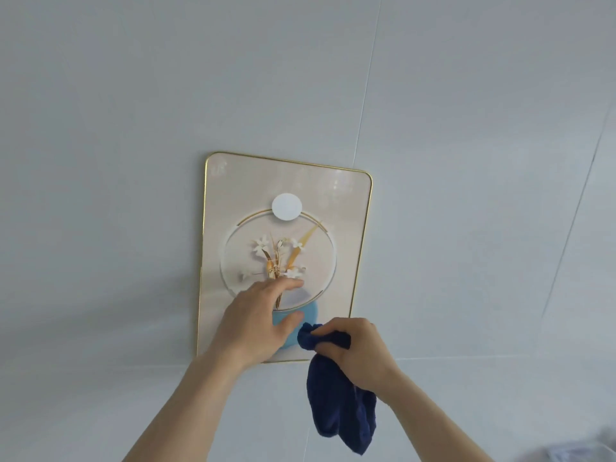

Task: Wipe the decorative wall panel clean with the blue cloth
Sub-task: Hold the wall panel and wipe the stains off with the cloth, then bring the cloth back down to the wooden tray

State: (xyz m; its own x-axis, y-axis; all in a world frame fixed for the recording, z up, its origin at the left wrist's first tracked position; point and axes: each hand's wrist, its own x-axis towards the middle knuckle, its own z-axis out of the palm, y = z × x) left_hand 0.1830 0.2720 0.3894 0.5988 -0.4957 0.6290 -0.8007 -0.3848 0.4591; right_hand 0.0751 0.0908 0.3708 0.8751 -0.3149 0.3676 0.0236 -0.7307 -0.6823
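The decorative wall panel (340, 208) hangs on a pale wall, a cream rectangle with a thin gold rim, a picture of white flowers in a blue vase and a white round disc near its top. My left hand (256, 321) lies flat against the panel's lower left part, fingers spread over the vase picture. My right hand (353, 355) is at the panel's lower right corner, closed around a dark blue cloth (336, 405). A bunched end of the cloth touches the panel beside the vase, and the rest hangs down below my hand.
Pale grey-white wall panels (466, 161) with thin seams surround the decorative panel on all sides. A blurred grey object (586, 451) shows at the bottom right corner of the view.
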